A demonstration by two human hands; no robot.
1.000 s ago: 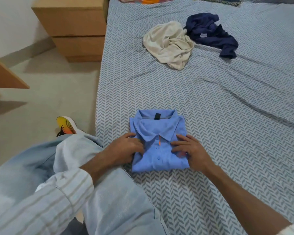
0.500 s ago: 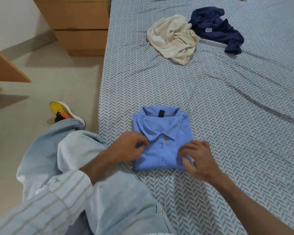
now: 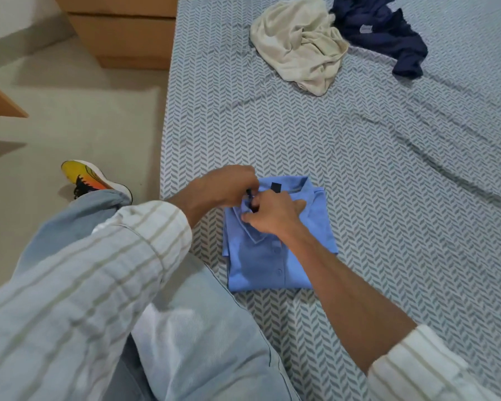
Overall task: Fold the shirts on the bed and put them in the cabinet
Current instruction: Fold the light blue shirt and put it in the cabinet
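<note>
The blue polo [image 3: 278, 250] lies folded into a neat rectangle near the edge of the bed [image 3: 388, 169], collar uppermost, just in front of the person's knee. Both hands meet at its collar: the left hand [image 3: 226, 185] curls over the collar's left side and seems to pinch the fabric, though its fingertips are hidden behind the right hand [image 3: 272, 214], which grips the collar flap between thumb and fingers.

The risks come from this fussing at the collar. A tug that is too strong would drag the top layer and skew the folds beneath, since nothing pins the lower half of the polo. The polo also sits close to the bed's edge, so a pull toward the person could slide it off onto the floor [image 3: 70, 111].

Further up the bed, the cream shirt [image 3: 298, 44] and the navy shirt [image 3: 388, 33] lie crumpled and touching, not yet folded. Lifting the polo by the collar alone would let it fall open; it probably wants a hand under each side.
</note>
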